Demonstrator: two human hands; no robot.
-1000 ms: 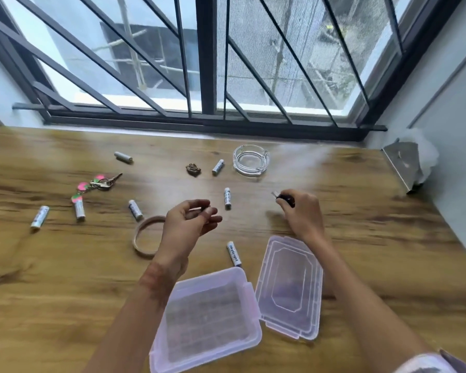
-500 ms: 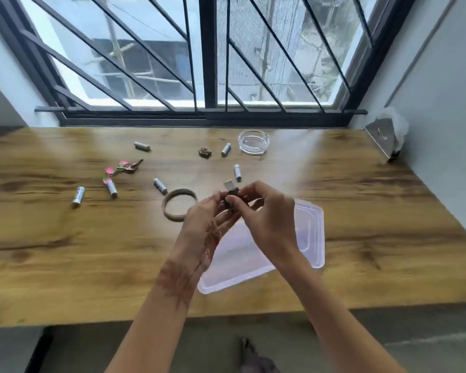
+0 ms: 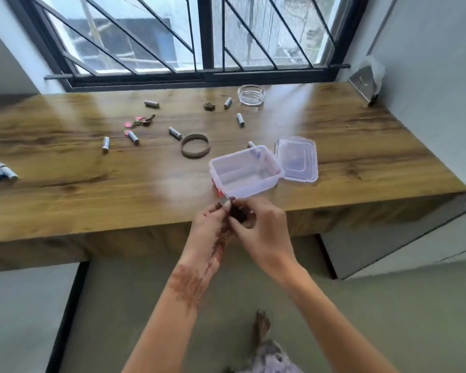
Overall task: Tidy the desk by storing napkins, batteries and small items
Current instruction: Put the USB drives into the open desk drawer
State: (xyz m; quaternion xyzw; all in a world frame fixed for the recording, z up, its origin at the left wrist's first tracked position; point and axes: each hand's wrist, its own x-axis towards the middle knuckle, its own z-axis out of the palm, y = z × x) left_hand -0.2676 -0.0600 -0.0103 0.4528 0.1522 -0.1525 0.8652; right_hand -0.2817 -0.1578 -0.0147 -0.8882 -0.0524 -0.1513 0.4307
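Nearest, just off the front edge of the desk (image 3: 65,184), the left hand (image 3: 210,224) and the right hand (image 3: 261,232) meet over a small dark item (image 3: 237,214) with a metal end; the left fingers (image 3: 221,208) pinch the metal end, while the right fingers are curled round the dark body, so both hands are clamped on it; what it is I cannot tell.

Just beyond the hands, the clear storage box (image 3: 242,188) sits on the desk near its front edge, with its lid (image 3: 296,160) swung open to the right; through the blur it seems to hold little or nothing.

By my judgement the task is barely started; the held item is the first piece about to go in.

One nearest battery (image 3: 251,144) lies against or just behind the box's far wall; a brown ring (image 3: 195,149) lies to its left; the other batteries (image 3: 175,133) are scattered across the middle and left of the desk, a few at the far left edge; a bunch of keys (image 3: 140,121) with pink tags and a small brown object (image 3: 209,106) lie loose among them.

Farthest, near the window, stands a glass ashtray (image 3: 251,95); by the right wall a metal napkin holder (image 3: 362,82) has white paper behind it; whether the napkins are fully stored I cannot tell.

Left to do, then: the batteries, the ring, the keys, the brown object, and shutting the lid.
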